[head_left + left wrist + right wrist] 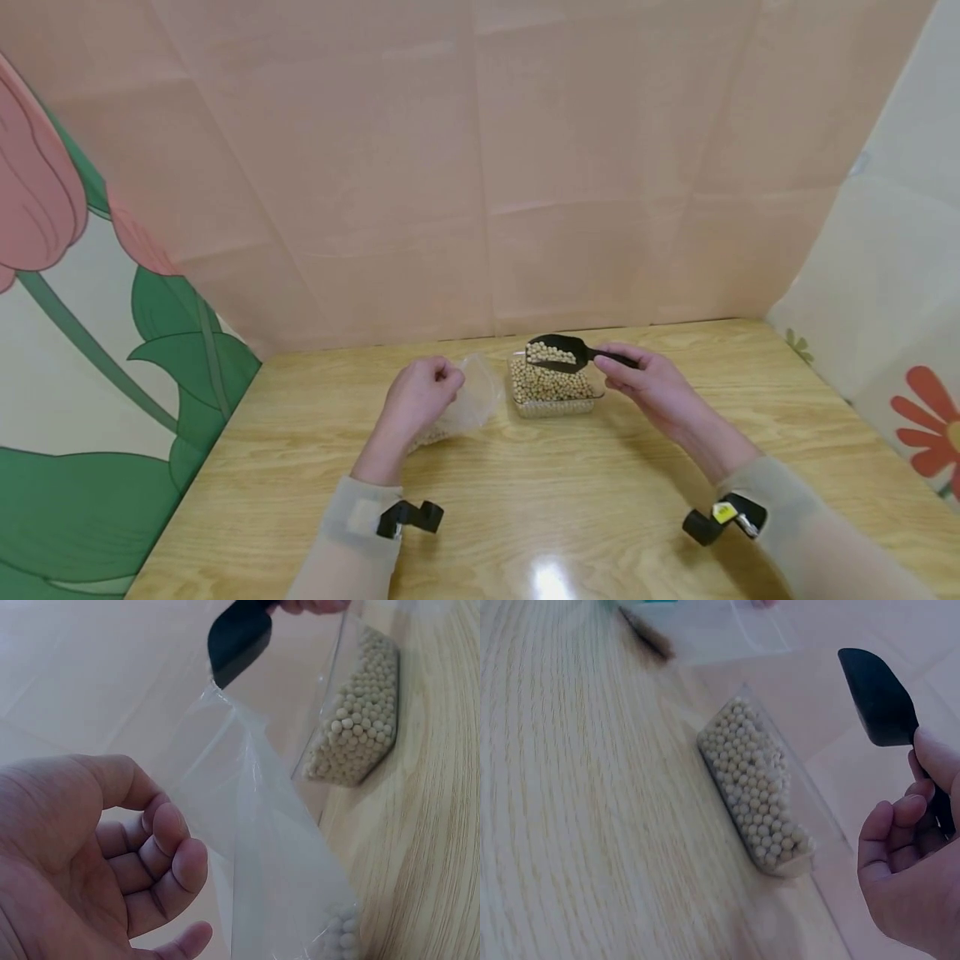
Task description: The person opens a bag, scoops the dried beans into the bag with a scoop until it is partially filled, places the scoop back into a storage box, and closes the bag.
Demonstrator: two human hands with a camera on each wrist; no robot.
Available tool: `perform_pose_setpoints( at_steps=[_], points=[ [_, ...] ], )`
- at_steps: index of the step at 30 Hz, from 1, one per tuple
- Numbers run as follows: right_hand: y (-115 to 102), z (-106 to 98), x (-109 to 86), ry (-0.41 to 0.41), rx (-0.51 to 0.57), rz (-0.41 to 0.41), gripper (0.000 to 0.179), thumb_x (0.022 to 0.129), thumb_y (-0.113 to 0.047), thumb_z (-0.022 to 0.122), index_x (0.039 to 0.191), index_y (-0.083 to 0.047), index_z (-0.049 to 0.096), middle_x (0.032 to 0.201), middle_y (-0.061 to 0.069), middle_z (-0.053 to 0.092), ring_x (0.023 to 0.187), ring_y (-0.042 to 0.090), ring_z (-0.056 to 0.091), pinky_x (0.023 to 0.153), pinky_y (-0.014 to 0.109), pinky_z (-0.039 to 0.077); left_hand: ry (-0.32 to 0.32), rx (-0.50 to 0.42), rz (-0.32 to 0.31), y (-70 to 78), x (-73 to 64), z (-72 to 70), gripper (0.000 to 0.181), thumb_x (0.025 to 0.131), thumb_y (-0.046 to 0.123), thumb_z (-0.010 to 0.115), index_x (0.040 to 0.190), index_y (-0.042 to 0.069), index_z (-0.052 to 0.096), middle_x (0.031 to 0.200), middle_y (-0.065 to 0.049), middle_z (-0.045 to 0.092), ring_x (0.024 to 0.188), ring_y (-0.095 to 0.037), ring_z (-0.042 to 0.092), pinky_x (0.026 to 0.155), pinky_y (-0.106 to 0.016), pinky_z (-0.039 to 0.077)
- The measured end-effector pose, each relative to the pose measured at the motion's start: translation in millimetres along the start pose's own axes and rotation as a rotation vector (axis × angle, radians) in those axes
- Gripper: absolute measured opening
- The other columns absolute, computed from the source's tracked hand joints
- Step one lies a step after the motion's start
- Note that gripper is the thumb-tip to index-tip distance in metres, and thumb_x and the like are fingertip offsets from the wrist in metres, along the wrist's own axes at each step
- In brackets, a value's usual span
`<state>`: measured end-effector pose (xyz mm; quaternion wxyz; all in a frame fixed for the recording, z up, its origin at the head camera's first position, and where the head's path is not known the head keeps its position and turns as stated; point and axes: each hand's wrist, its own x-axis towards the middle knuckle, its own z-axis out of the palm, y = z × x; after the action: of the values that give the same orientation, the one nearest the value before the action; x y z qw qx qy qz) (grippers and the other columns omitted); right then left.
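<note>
My right hand (pixel 648 383) grips the handle of a black scoop (pixel 877 697). Pale round beans, like soybeans, lie in the scoop, which is held above a clear plastic container (pixel 555 408) heaped with the same beans (pixel 754 780). To the left of the container stands a translucent plastic bag (pixel 277 847), with some beans (pixel 341 934) low inside it. My left hand (pixel 423 392) has its fingers curled at the bag's upper edge and pinches it there; the exact contact is partly hidden.
The container and bag stand on a wood-grain table (pixel 555 492), toward its far side. A pink sheet (pixel 480 183) hangs behind the table's back edge. Black camera mounts (pixel 408 517) are strapped on both wrists.
</note>
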<state>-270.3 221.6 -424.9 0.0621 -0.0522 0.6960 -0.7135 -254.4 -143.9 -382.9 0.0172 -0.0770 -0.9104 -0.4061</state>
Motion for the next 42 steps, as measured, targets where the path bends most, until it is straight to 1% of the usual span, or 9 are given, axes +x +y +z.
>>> perform_pose_setpoints(
  at_steps=[5,13,18,20,27,35,38,40,42],
  points=[
    [-7.0,11.7,-2.9,-0.008,-0.026,-0.015,0.031,0.108,-0.025,0.073,0.136,-0.011,0.073,0.128,-0.002,0.063,0.098,0.012,0.064,0.101,0.026,0.054,-0.004,-0.001,-0.003,0.3,0.0,-0.9,0.026,0.108,0.022,0.058,0.092,0.011,0.074,0.078,-0.001,0.068,0.06,-0.019,0.05,0.059,-0.036,0.042],
    [-13.8,32.9,-3.3,-0.011,-0.03,-0.033,0.028,0.108,-0.023,0.075,0.133,-0.01,0.073,0.126,-0.002,0.064,0.099,0.011,0.065,0.104,0.032,0.055,0.006,-0.004,0.004,0.7,-0.3,-1.2,0.024,0.107,0.022,0.059,0.091,0.013,0.074,0.077,-0.002,0.068,0.06,-0.019,0.051,0.061,-0.036,0.043],
    [-13.1,41.5,-2.2,-0.002,-0.086,-0.024,0.039,0.105,-0.026,0.078,0.138,-0.005,0.072,0.131,-0.001,0.067,0.108,0.016,0.068,0.106,0.037,0.054,0.015,0.005,0.001,1.2,0.7,-0.7,0.023,0.106,0.021,0.059,0.089,0.013,0.073,0.076,0.0,0.067,0.062,-0.02,0.052,0.062,-0.036,0.044],
    [-12.2,44.3,-2.0,-0.001,-0.124,-0.021,0.045,0.105,-0.027,0.079,0.141,-0.003,0.07,0.134,0.005,0.068,0.112,0.023,0.068,0.106,0.042,0.053,0.016,0.007,-0.002,1.2,1.0,-0.5,0.023,0.106,0.02,0.059,0.088,0.013,0.073,0.076,0.0,0.067,0.062,-0.019,0.052,0.062,-0.036,0.044],
    [-8.9,53.1,-2.1,-0.034,-0.225,-0.029,0.054,0.102,-0.034,0.081,0.146,-0.004,0.069,0.165,0.016,0.052,0.147,0.036,0.049,0.124,0.062,0.031,0.016,0.002,0.005,1.3,1.2,0.1,0.023,0.105,0.019,0.059,0.087,0.013,0.073,0.075,-0.001,0.066,0.06,-0.019,0.05,0.062,-0.036,0.043],
    [-9.6,65.5,-1.9,-0.037,-0.268,-0.016,0.051,0.099,-0.039,0.084,0.139,-0.01,0.075,0.161,0.013,0.058,0.145,0.037,0.054,0.125,0.066,0.03,0.016,0.008,0.007,1.7,1.2,-0.6,0.022,0.105,0.019,0.059,0.088,0.013,0.073,0.076,0.0,0.067,0.062,-0.018,0.051,0.062,-0.035,0.043],
    [-10.2,70.4,-1.9,-0.036,-0.295,-0.019,0.048,0.098,-0.04,0.085,0.136,-0.011,0.077,0.151,0.012,0.066,0.13,0.033,0.063,0.115,0.056,0.046,0.014,0.009,0.008,1.5,1.1,-1.0,0.022,0.104,0.019,0.059,0.089,0.013,0.073,0.076,0.0,0.067,0.061,-0.018,0.051,0.062,-0.035,0.043],
    [-11.0,73.3,-1.9,-0.033,-0.311,-0.03,0.045,0.099,-0.038,0.085,0.134,-0.01,0.078,0.144,0.014,0.069,0.117,0.03,0.066,0.099,0.047,0.055,0.012,0.006,0.012,1.2,0.8,-1.4,0.022,0.104,0.018,0.058,0.089,0.012,0.073,0.076,0.0,0.067,0.06,-0.018,0.05,0.061,-0.035,0.043],
    [-12.0,75.9,-1.6,-0.026,-0.345,-0.047,0.042,0.099,-0.036,0.085,0.132,-0.01,0.079,0.139,0.014,0.071,0.106,0.027,0.065,0.086,0.042,0.057,0.014,0.009,0.02,0.9,0.7,-1.8,0.022,0.104,0.018,0.058,0.089,0.013,0.072,0.075,0.0,0.066,0.06,-0.018,0.049,0.061,-0.035,0.043]
  ],
)
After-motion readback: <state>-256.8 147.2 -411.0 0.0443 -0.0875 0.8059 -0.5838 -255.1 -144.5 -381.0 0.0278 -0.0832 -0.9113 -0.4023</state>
